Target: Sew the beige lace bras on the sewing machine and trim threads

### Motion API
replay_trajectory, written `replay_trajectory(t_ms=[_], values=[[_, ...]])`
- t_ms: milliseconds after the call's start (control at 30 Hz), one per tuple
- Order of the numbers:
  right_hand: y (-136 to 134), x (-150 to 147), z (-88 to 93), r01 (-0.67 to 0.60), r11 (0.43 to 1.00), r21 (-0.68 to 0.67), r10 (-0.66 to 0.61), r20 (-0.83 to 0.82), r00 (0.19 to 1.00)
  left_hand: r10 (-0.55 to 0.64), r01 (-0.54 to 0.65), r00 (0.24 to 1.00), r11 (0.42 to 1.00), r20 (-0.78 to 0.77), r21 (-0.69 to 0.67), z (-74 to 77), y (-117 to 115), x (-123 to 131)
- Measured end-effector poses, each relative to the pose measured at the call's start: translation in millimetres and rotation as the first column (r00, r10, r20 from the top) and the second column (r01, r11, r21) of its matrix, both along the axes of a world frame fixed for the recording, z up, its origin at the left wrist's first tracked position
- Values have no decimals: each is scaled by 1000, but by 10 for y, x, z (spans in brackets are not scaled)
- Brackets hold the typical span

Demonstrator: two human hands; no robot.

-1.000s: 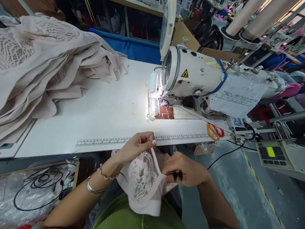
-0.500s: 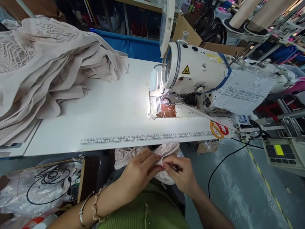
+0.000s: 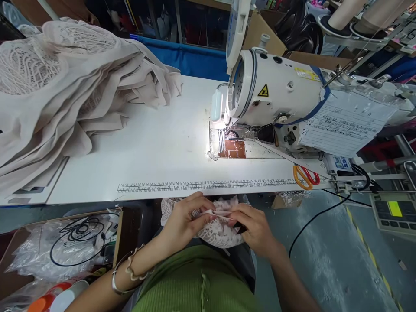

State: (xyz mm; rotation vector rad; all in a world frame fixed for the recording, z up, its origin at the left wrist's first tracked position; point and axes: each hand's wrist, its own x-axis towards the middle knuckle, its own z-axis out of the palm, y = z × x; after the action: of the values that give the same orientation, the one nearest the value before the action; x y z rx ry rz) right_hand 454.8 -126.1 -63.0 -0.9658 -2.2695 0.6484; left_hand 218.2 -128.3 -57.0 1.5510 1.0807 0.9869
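Note:
Over my lap, just below the table's front edge, lies a pale pink lace garment piece (image 3: 219, 234). My left hand (image 3: 190, 216) pinches its edge between thumb and fingers. My right hand (image 3: 253, 223) is closed on the same edge a little to the right, so a narrow band is stretched between the two. A small dark tool (image 3: 240, 229), partly hidden, is tucked in the right hand; its kind I cannot make out. More of the lace hangs to the left, behind my left hand.
A sewing machine (image 3: 269, 91) with its lamp lit stands on the white table (image 3: 162, 151). Stacked beige lace pieces (image 3: 74, 95) cover the table's left. Orange-handled scissors (image 3: 302, 177) lie near the right front edge. A box with cables and plastic (image 3: 120, 234) sits lower left.
My hands have moved apart along the lace edge, the left going left and the right slightly right. The garment has shifted and its band is now pulled straight. The view has moved slightly.

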Motion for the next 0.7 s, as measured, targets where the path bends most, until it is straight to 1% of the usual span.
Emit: replay_trajectory(t_ms=[33, 67, 100, 133, 167, 200, 267, 333, 467, 533, 600, 700], values=[[16, 41, 24, -99, 980, -172, 89, -64, 994, -7, 8, 1000, 999, 28, -50, -6, 11, -21], [34, 90, 45, -190, 928, -322, 156, -129, 979, -12, 18, 998, 996, 64, -90, -13, 22, -45], [54, 145, 58, -258, 865, -430, 197, -181, 964, -12, 25, 994, 993, 105, -119, -22, 31, -71], [76, 204, 62, -294, 820, -492, 214, -213, 953, -4, 24, 989, 990, 147, -137, -31, 39, -99], [97, 265, 58, -302, 803, -514, 211, -228, 950, 14, 13, 983, 990, 184, -143, -41, 45, -127], [117, 325, 47, -286, 812, -509, 193, -229, 954, 41, -10, 977, 989, 210, -146, -52, 48, -156], [146, 430, 20, -220, 862, -456, 136, -210, 968, 102, -70, 969, 987, 225, -144, -76, 47, -210], [154, 497, 6, -137, 909, -393, 73, -173, 982, 157, -132, 966, 983, 208, -128, -102, 36, -254], [121, 488, 28, 56, 969, -241, -87, -117, 989, 241, -234, 956, 970, 167, -64, -143, -4, -294], [94, 429, 30, 166, 974, -155, -186, -123, 975, 276, -274, 952, 961, 133, -33, -149, -19, -294], [69, 357, 13, 257, 963, -81, -266, -139, 954, 296, -297, 952, 955, 84, -5, -148, -25, -287], [38, 270, -32, 333, 943, 6, -327, -157, 932, 322, -324, 946, 946, 33, 37, -149, -24, -274]])
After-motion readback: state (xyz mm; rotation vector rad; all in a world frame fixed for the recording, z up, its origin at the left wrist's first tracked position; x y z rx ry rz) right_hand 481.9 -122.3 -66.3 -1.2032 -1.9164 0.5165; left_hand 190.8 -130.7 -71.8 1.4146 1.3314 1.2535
